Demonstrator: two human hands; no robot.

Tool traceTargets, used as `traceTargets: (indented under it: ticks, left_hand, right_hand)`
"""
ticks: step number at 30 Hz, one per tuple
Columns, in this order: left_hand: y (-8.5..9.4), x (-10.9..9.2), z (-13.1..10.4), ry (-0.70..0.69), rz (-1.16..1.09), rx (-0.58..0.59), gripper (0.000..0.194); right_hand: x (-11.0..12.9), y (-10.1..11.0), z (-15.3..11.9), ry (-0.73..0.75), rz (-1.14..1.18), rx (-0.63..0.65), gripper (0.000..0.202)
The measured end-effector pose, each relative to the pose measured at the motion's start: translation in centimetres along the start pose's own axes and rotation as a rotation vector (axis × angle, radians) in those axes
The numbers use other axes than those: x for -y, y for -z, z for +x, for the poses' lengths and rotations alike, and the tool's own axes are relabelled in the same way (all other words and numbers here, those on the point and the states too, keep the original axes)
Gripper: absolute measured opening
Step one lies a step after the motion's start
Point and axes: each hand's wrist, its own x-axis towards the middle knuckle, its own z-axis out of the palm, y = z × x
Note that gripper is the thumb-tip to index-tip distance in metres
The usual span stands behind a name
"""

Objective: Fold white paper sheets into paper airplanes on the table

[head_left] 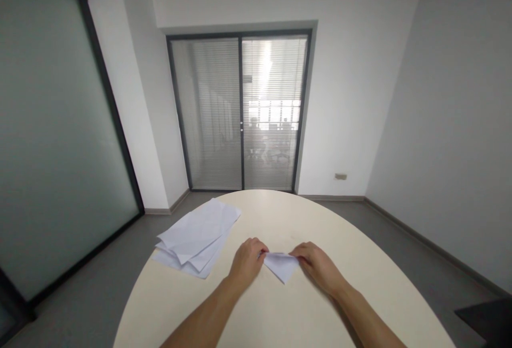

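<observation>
A small folded white paper (282, 266) lies at the middle of the round table, its straight edge at the far side and a point toward me. My left hand (248, 260) pinches its left corner between thumb and fingers. At the right corner, my right hand (316, 263) has its fingers closed on the paper. Several loose white sheets (204, 230) overlap in an untidy stack to the left of my left hand.
The cream table (264, 212) has a curved edge. Beyond it stand glass doors with blinds (240, 113). A frosted glass panel (52, 134) is on the left, and a dark object (486, 318) at the lower right.
</observation>
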Motion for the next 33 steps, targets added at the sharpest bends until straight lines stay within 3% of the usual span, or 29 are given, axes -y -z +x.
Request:
traceTargets:
  ticks: [10,17,22,27,33]
  left_hand:
    - [-0.3,0.7,0.2,-0.033,-0.023,0.049,0.026]
    - [0.4,0.4,0.0,-0.119,0.076,0.089,0.025]
    - [0.5,0.3,-0.1,-0.157,0.122,0.106,0.025]
    - [0.8,-0.2,-0.4,-0.162,0.127,0.144,0.03]
    - [1.2,-1.0,-0.8,-0.203,0.129,0.133,0.028]
  right_hand:
    - [-0.4,-0.6,0.3,0.024,-0.039,-0.011,0.039]
    - [2.0,-0.6,0.1,0.003,0.028,0.053,0.041]
    - [3.2,-1.0,-0.2,0.045,0.026,0.178,0.051]
    - [2.7,-1.5,-0.3,0.061,-0.026,0.323,0.064]
    - [1.6,-1.8,-0.2,0.015,-0.102,0.295,0.054]
